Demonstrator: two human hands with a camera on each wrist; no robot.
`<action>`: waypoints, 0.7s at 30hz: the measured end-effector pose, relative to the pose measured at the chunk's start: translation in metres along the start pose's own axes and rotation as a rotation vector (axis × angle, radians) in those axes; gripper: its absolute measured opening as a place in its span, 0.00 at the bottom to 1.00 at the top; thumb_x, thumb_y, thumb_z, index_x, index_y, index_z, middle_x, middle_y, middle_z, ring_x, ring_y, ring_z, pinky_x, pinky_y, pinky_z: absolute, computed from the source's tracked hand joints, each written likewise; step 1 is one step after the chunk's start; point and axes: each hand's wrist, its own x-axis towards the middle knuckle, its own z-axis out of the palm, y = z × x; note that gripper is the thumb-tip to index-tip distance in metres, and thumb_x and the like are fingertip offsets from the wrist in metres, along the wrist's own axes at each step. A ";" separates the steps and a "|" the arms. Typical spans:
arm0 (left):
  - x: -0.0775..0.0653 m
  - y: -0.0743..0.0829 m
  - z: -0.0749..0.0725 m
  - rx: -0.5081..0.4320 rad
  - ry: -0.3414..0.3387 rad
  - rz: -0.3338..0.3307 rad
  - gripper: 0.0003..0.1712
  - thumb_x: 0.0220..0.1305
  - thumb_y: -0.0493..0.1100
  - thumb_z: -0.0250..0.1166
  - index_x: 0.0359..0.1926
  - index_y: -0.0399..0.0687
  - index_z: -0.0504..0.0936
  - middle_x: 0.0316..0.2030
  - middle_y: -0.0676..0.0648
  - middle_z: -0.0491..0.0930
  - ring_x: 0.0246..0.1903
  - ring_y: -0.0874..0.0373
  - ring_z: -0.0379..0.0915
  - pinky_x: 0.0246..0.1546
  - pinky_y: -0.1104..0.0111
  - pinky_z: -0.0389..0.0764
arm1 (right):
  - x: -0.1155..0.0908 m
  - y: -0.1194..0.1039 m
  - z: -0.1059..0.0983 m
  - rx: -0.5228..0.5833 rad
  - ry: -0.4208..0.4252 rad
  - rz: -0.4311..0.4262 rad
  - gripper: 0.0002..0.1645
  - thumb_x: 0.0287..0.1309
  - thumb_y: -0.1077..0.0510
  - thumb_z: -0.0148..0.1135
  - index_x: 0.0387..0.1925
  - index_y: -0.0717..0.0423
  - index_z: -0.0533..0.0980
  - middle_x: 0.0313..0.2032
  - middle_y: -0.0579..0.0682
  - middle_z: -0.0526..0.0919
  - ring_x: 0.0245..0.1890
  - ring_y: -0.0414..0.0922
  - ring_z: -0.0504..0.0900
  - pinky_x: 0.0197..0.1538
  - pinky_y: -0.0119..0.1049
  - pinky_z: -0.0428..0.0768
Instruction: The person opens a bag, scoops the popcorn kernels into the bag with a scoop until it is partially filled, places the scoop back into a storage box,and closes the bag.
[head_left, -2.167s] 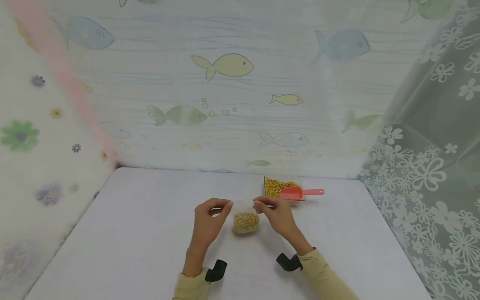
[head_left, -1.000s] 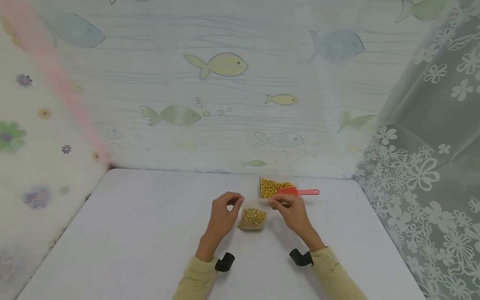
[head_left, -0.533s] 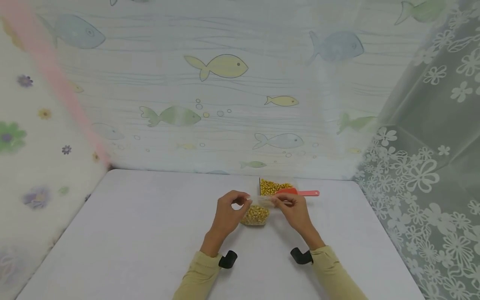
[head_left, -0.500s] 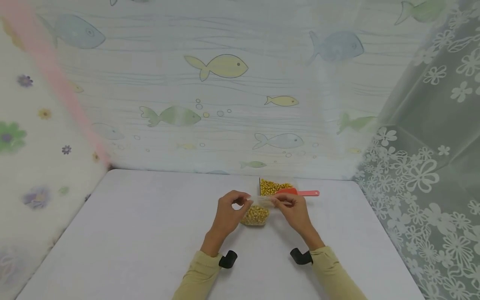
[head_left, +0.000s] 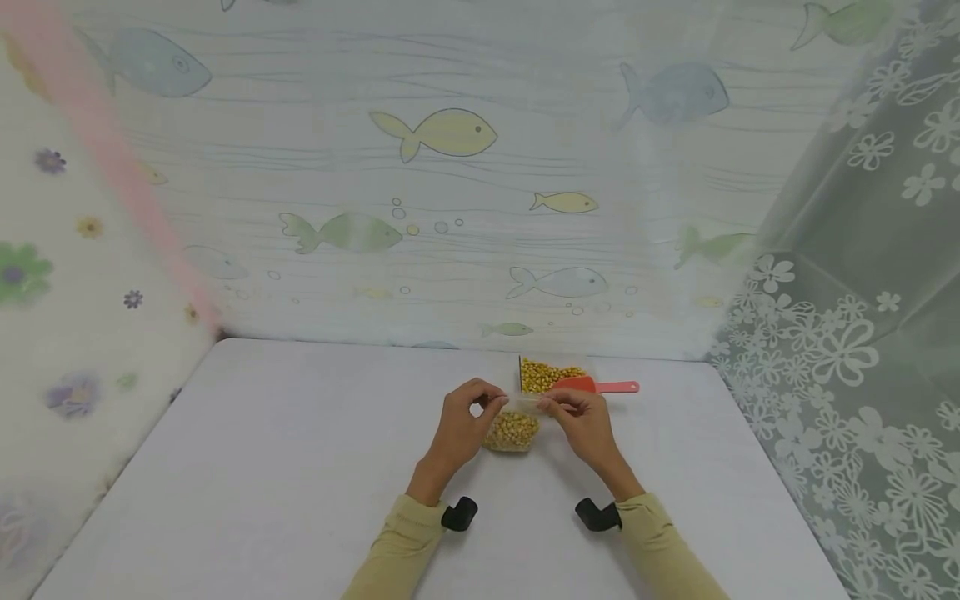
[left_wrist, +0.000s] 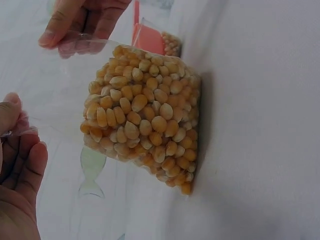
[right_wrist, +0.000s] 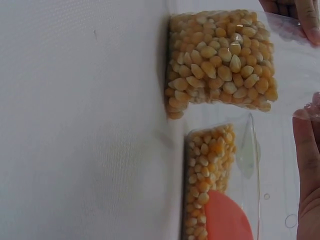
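A clear plastic bag [head_left: 512, 432], its lower part filled with yellow corn kernels [left_wrist: 145, 110], stands on the white tabletop. My left hand [head_left: 461, 425] pinches one side of the bag's top edge between thumb and fingertips. On the opposite side, my right hand [head_left: 587, 423] pinches the same top edge. The see-through upper part of the bag [right_wrist: 292, 65] stretches up between the hands, with the kernels below. From the head view, the left thumb and fingers partly cover the bag's left side. Whether the bag's mouth is sealed, I cannot tell.
Behind the bag, near the table's back edge, is a clear box [right_wrist: 258, 175] of loose corn kernels [head_left: 542, 372]. A red scoop [head_left: 618, 387] lies in it, handle to the right. A fish-print curtain [head_left: 450, 250] hangs behind the white table [head_left: 285, 467].
Over these two seconds my left hand has moved right, nearer the right hand, both still pinching the bag's top. In the last half second the right fingertips have shifted slightly left.
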 end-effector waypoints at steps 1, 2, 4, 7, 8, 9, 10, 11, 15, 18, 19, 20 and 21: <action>0.000 -0.001 0.000 -0.009 -0.001 -0.001 0.06 0.70 0.41 0.66 0.38 0.42 0.86 0.32 0.50 0.82 0.32 0.61 0.74 0.35 0.70 0.79 | 0.000 0.000 0.000 0.008 -0.005 -0.004 0.07 0.62 0.66 0.68 0.39 0.69 0.85 0.40 0.60 0.87 0.38 0.33 0.83 0.42 0.26 0.84; 0.000 -0.001 0.000 -0.022 -0.002 -0.007 0.06 0.69 0.40 0.67 0.38 0.42 0.86 0.32 0.49 0.82 0.32 0.60 0.74 0.35 0.70 0.79 | 0.000 0.001 0.000 0.016 -0.007 -0.008 0.07 0.62 0.65 0.68 0.39 0.68 0.85 0.40 0.62 0.87 0.38 0.34 0.83 0.42 0.27 0.84; 0.000 -0.003 0.001 -0.054 0.003 -0.023 0.04 0.69 0.39 0.67 0.38 0.42 0.86 0.32 0.49 0.82 0.32 0.60 0.74 0.36 0.70 0.79 | 0.000 0.002 0.000 0.038 -0.011 -0.014 0.07 0.63 0.65 0.68 0.39 0.68 0.85 0.41 0.64 0.86 0.38 0.35 0.84 0.42 0.27 0.84; -0.002 -0.006 0.003 -0.109 0.016 -0.054 0.02 0.67 0.36 0.68 0.38 0.44 0.87 0.32 0.49 0.82 0.32 0.60 0.74 0.36 0.70 0.79 | 0.001 0.006 0.000 0.071 -0.006 -0.020 0.07 0.62 0.65 0.69 0.38 0.68 0.85 0.39 0.64 0.86 0.38 0.34 0.84 0.42 0.27 0.84; -0.002 -0.007 0.003 -0.122 0.021 -0.059 0.02 0.67 0.36 0.68 0.39 0.44 0.87 0.32 0.48 0.83 0.32 0.60 0.74 0.36 0.70 0.79 | 0.001 0.007 0.001 0.082 -0.004 -0.023 0.07 0.62 0.66 0.69 0.38 0.68 0.85 0.39 0.63 0.87 0.38 0.34 0.84 0.42 0.27 0.84; -0.002 -0.007 0.004 -0.135 0.025 -0.063 0.02 0.66 0.35 0.68 0.39 0.43 0.87 0.32 0.48 0.83 0.32 0.60 0.74 0.36 0.70 0.79 | 0.001 0.008 0.001 0.093 -0.002 -0.027 0.07 0.62 0.66 0.69 0.38 0.69 0.85 0.38 0.62 0.87 0.37 0.34 0.84 0.42 0.27 0.84; -0.003 -0.007 0.005 -0.144 0.027 -0.065 0.02 0.66 0.35 0.69 0.39 0.43 0.87 0.33 0.47 0.83 0.32 0.61 0.74 0.36 0.71 0.79 | 0.001 0.008 0.001 0.102 -0.001 -0.031 0.06 0.62 0.67 0.69 0.38 0.69 0.84 0.37 0.60 0.87 0.37 0.34 0.84 0.41 0.26 0.84; -0.003 -0.008 0.005 -0.150 0.027 -0.066 0.03 0.65 0.34 0.69 0.39 0.41 0.87 0.33 0.46 0.83 0.33 0.61 0.74 0.36 0.71 0.78 | 0.001 0.009 0.001 0.109 0.000 -0.037 0.06 0.61 0.67 0.69 0.38 0.69 0.84 0.37 0.58 0.87 0.37 0.34 0.84 0.41 0.26 0.84; -0.002 -0.004 0.007 -0.167 0.017 -0.070 0.05 0.65 0.32 0.69 0.41 0.33 0.87 0.33 0.41 0.83 0.33 0.63 0.72 0.37 0.74 0.76 | 0.001 0.010 0.003 0.117 -0.010 -0.066 0.06 0.61 0.68 0.68 0.38 0.71 0.84 0.36 0.52 0.88 0.37 0.34 0.84 0.41 0.27 0.84; -0.001 0.008 0.006 -0.166 0.014 -0.068 0.05 0.65 0.30 0.68 0.39 0.30 0.86 0.32 0.39 0.83 0.32 0.62 0.71 0.36 0.74 0.76 | 0.001 0.011 0.005 0.107 -0.021 -0.070 0.07 0.62 0.68 0.68 0.39 0.71 0.84 0.37 0.53 0.88 0.37 0.34 0.84 0.42 0.27 0.84; -0.001 0.012 0.005 -0.162 0.017 -0.066 0.04 0.64 0.29 0.68 0.39 0.30 0.86 0.31 0.39 0.83 0.32 0.62 0.71 0.36 0.74 0.76 | 0.001 0.010 0.006 0.103 -0.023 -0.067 0.07 0.62 0.68 0.68 0.39 0.71 0.84 0.37 0.54 0.88 0.37 0.35 0.84 0.42 0.28 0.84; -0.001 0.016 0.004 -0.159 0.019 -0.064 0.03 0.64 0.28 0.68 0.38 0.31 0.86 0.31 0.39 0.83 0.31 0.61 0.72 0.36 0.73 0.76 | 0.001 0.011 0.006 0.097 -0.022 -0.061 0.07 0.62 0.67 0.68 0.39 0.70 0.85 0.37 0.56 0.88 0.37 0.35 0.84 0.42 0.28 0.84; 0.000 0.020 0.003 -0.156 0.022 -0.060 0.03 0.64 0.28 0.68 0.38 0.31 0.86 0.31 0.39 0.82 0.31 0.61 0.72 0.35 0.73 0.76 | 0.001 0.011 0.007 0.091 -0.020 -0.054 0.07 0.61 0.67 0.68 0.39 0.69 0.85 0.37 0.57 0.88 0.37 0.35 0.84 0.42 0.28 0.84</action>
